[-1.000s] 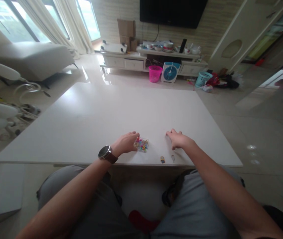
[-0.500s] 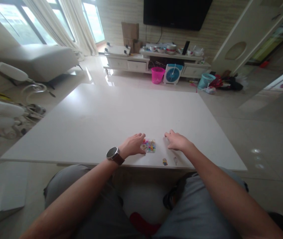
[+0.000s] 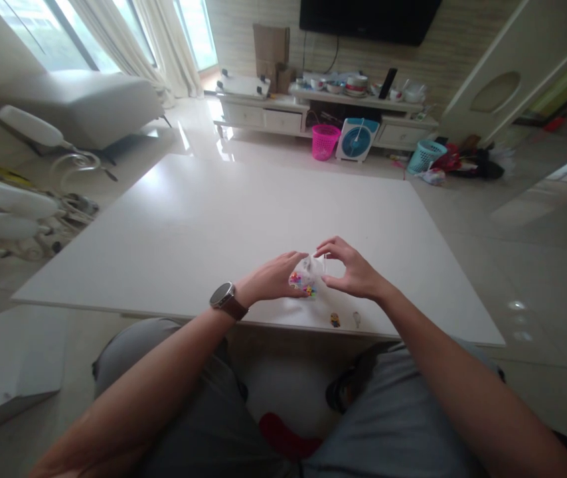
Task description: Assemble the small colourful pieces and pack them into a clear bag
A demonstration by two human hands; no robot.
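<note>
A small clear plastic box [image 3: 308, 290] with colourful beads and charms in it is tilted at the near part of the white table [image 3: 243, 212]. My left hand [image 3: 278, 273] grips it from the left, fingers over the far side and thumb at the near side. My right hand [image 3: 353, 269] curves round a clear lid [image 3: 318, 265], its fingertips and thumb at the lid's right edge. The lid stands raised against the box; whether they are joined cannot be made out. Close to the table edge lie a yellow-and-blue cartoon charm [image 3: 334, 320] and a small pale clear piece [image 3: 356, 319].
Beyond the table is a low white cabinet [image 3: 283, 121] with dishes on top. A pink basket [image 3: 324, 142], a blue-and-white box fan [image 3: 357, 139] and a light blue basket [image 3: 425, 157] stand on the floor. White padded seats [image 3: 19, 200] are at the left.
The box has gone from flat on the table to tilted in my left hand. My right hand has moved left to the box, now at the raised lid. The view has shifted slightly.
</note>
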